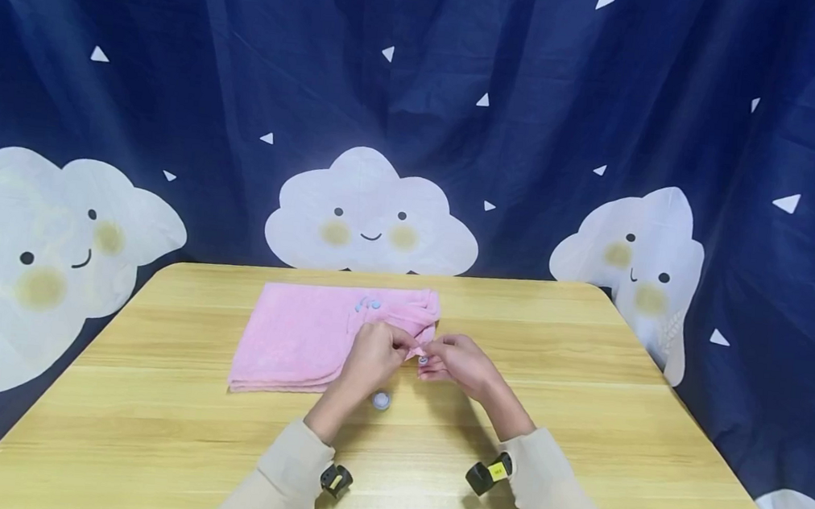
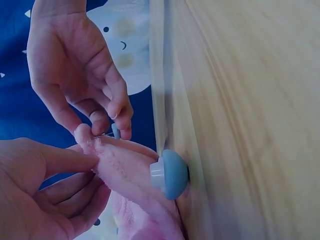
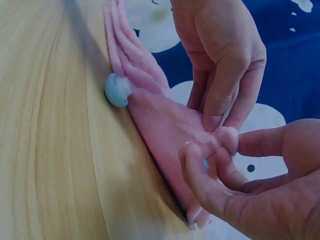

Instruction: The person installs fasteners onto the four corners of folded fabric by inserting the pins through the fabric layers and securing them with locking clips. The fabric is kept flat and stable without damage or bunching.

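Observation:
A folded pink fleecy cloth (image 1: 302, 334) lies toward the back of the table. My left hand (image 1: 374, 357) pinches a raised bit of its near right corner between thumb and fingers. Close beside it, my right hand (image 1: 465, 365) holds a small pin with a pale blue head (image 2: 116, 131). The thin needle shows between that head and the bunched fleece, where the right fingertips are right at the cloth. In the right wrist view, the fingers largely hide the pin. A blue mushroom-shaped cap (image 2: 175, 175) with a clear stem rests on the wood by the left wrist.
Small blue pieces (image 1: 368, 304) lie on top of the cloth near its back right. The wooden table (image 1: 167, 427) has rounded back corners. Behind it hangs a dark blue curtain (image 1: 433, 127) with clouds and white triangles.

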Tool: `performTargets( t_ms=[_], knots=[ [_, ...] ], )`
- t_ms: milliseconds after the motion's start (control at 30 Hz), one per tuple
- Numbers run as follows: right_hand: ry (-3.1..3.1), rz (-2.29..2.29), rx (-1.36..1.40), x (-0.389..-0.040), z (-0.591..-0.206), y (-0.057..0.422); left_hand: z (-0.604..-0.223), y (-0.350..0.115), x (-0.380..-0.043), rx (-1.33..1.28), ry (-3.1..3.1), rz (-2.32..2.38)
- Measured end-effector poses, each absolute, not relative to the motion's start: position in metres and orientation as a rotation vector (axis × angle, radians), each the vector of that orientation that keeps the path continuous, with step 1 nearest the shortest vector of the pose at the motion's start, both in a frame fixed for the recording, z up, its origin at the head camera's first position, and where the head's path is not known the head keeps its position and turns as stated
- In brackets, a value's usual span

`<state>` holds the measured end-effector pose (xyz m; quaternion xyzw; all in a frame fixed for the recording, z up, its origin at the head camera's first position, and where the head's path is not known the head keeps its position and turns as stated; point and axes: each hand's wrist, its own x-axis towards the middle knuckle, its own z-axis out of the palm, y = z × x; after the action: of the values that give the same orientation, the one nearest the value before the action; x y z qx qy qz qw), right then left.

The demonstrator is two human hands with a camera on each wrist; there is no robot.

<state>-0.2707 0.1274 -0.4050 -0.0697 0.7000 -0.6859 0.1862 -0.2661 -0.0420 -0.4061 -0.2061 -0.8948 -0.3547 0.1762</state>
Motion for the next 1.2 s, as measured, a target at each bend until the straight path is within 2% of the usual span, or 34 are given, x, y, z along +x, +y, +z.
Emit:
performTargets(
  t_ms=[1200],
  knots=[
    [1.932,-1.998,-0.202,-0.2731,-0.4092,0.1276,-0.4093,-0.0393,-0.2675,-0.571,-2.558,-1.046]
  ],
)
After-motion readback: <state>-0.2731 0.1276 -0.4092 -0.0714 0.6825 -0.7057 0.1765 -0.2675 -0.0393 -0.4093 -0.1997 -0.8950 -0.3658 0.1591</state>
